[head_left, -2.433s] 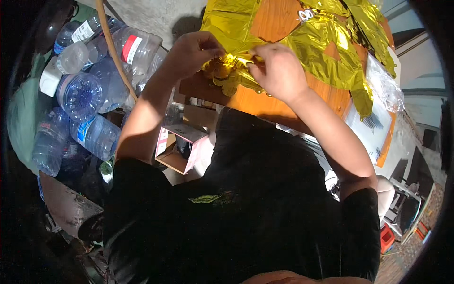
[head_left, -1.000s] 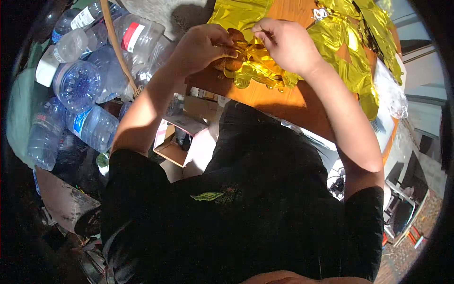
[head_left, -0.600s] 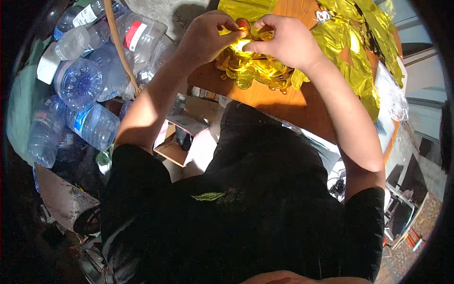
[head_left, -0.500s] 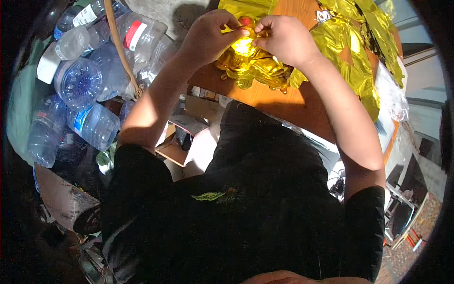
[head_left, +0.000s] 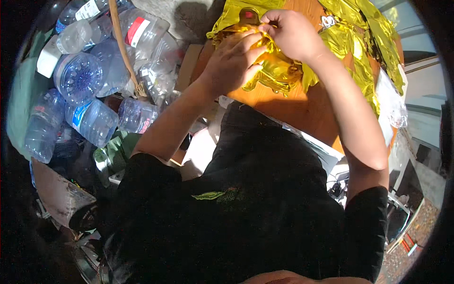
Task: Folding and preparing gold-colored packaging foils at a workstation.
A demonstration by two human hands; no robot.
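A crinkled gold foil balloon [head_left: 279, 71], with small tabs along its rim, lies on the wooden table [head_left: 293, 111] under my hands. My right hand [head_left: 295, 38] is closed in a pinch at the balloon's upper part. Against the left side of the same foil rests my left hand [head_left: 229, 64], its fingers stretched out and apart. Just beyond the fingertips shows a dark amber, rounded piece with a red spot [head_left: 248, 15]. What exactly the right fingertips pinch is partly hidden.
More flat gold foil [head_left: 350, 52] spreads over the table's right side, beside a small white string bundle [head_left: 327, 21] and clear plastic wrapping [head_left: 391, 102]. Large empty plastic bottles [head_left: 80, 78] are heaped at left, with a wooden stick [head_left: 122, 42] across them.
My left hand has let go of its pinch, moved down and right, and spread its fingers over the foil. My right hand stays pinched, shifted slightly. The balloon has shifted a little.
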